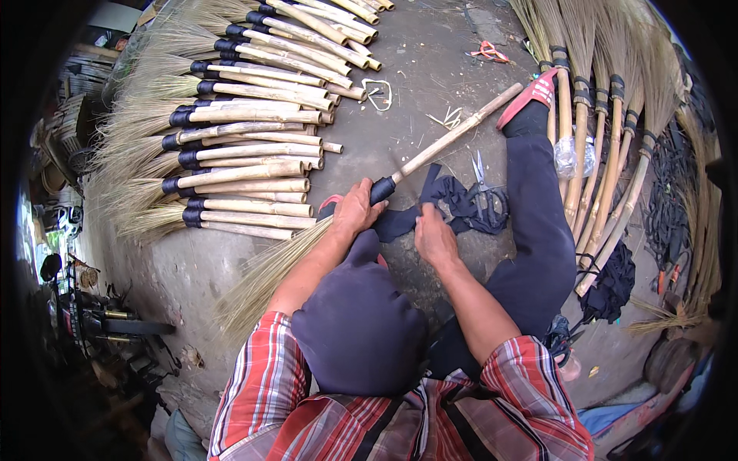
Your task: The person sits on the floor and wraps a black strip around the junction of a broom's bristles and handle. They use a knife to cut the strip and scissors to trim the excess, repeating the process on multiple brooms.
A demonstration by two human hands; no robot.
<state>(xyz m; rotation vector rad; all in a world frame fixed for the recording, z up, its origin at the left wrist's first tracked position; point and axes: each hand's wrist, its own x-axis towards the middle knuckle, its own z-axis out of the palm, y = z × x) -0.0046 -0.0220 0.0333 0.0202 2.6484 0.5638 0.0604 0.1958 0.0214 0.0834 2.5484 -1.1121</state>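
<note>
Floor (pixel 430 46): L fingers (pixel 362 195) grip broom (pixel 461 131), R fingers (pixel 427 214) pinch strip (pixel 430 179), tips hidden, prob. underneath.

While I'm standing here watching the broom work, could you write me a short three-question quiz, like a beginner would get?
1. Which hand grips the bamboo-handled broom beside its black binding?
A) right
B) left
C) neither

2. True or false: the scissors lie with their blades pointing toward the picture's upper edge.

3. Fill in: on the stacked brooms at the left, the bristles point to the picture's ____.

Key:
1. B, the left hand
2. True
3. left
</note>
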